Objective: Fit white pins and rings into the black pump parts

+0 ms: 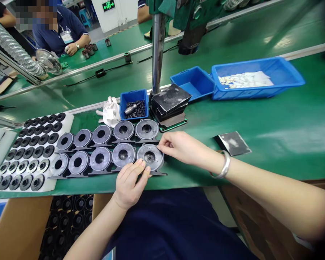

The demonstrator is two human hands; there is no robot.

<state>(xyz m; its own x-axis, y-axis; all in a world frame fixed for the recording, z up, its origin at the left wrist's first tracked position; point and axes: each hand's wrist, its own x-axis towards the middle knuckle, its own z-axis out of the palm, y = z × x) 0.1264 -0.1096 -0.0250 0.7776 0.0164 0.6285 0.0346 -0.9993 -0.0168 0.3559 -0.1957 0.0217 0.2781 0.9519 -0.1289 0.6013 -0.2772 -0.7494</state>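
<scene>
A round grey metal motor end cover [150, 156] sits on a black base at the right end of the front row. My left hand [131, 184] is closed at the cover's lower rim, thumb and fingertips pressed against it. At its upper right edge, my right hand [176, 145] pinches the rim with thumb and forefinger. Any small part between those fingertips is too small to make out. Beside this cover stands a similar one [124, 155], and several more fill two rows to the left, each with a dark centre hole.
A white foam tray [66, 124] holds rows of black round parts at left. Behind the covers are a white glove [111, 111], a blue bin [134, 94] of small black pieces, stacked black blocks [172, 97] and a press column [157, 54]. Larger blue bins [256, 92] stand right.
</scene>
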